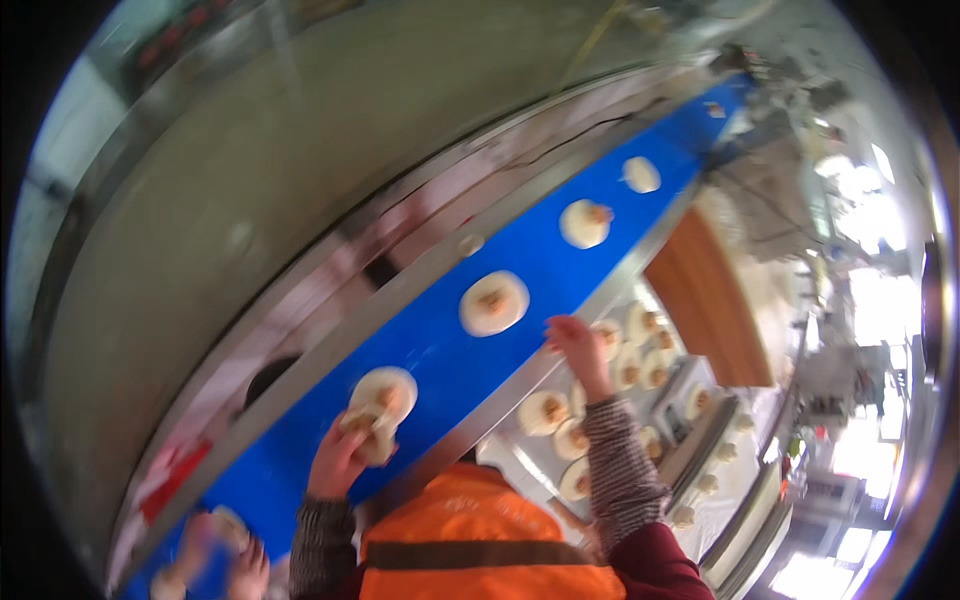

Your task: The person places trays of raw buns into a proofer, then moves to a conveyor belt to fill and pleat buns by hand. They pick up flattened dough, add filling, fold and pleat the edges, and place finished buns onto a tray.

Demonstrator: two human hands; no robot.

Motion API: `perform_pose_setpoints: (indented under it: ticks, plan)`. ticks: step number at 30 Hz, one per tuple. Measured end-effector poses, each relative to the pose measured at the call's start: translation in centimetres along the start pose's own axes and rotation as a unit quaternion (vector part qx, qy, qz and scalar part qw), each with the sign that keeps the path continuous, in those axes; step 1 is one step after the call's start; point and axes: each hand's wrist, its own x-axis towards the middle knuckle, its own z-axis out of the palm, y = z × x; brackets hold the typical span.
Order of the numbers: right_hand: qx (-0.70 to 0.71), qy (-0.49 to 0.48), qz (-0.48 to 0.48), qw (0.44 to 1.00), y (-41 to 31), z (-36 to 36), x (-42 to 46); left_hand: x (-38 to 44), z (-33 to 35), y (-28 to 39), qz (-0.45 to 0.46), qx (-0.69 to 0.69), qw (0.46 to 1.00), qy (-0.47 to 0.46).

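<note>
My left hand [337, 459] grips a round of dough with filling [373, 435], its edge partly folded, over the blue conveyor belt [442, 367]. Touching or overlapping it is a flat dough round [385, 391] with filling in the middle. Farther up the belt lie a filled dough round [494, 303], another with filling near its edge [585, 223] and a pale round [641, 175]. My right hand [574, 341] is above the belt's near edge, fingers loosely bent, with nothing seen in it.
Several filled dough rounds [544, 412] lie on a metal surface at the right. Beyond are a brown wooden board [709, 300] and trays with small dough pieces [707, 484]. A co-worker's hands [247, 574] handle dough at the belt's lower left. A metal rim [330, 326] borders the belt.
</note>
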Motion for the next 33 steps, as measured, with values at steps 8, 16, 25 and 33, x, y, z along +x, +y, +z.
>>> perform_pose_setpoints:
  ticks: [8,16,25,33]
  plan:
    - [0.035,-0.231,-0.026,0.972,-3.6,6.7,-7.1,-0.5,-0.7,-1.9,-0.046,0.006,0.998,-0.048]
    - [0.001,-0.345,-0.081,0.935,-6.9,8.5,-10.8,0.0,3.7,-1.8,-0.054,0.104,0.99,-0.083]
    - [-0.198,-0.199,-0.319,0.905,-5.6,6.6,-13.2,-0.3,8.3,-1.9,-0.031,0.314,0.945,-0.087]
    - [-0.006,-0.213,-0.164,0.963,-5.2,4.2,-14.6,-0.1,11.7,-1.6,-0.012,0.498,0.856,-0.139]
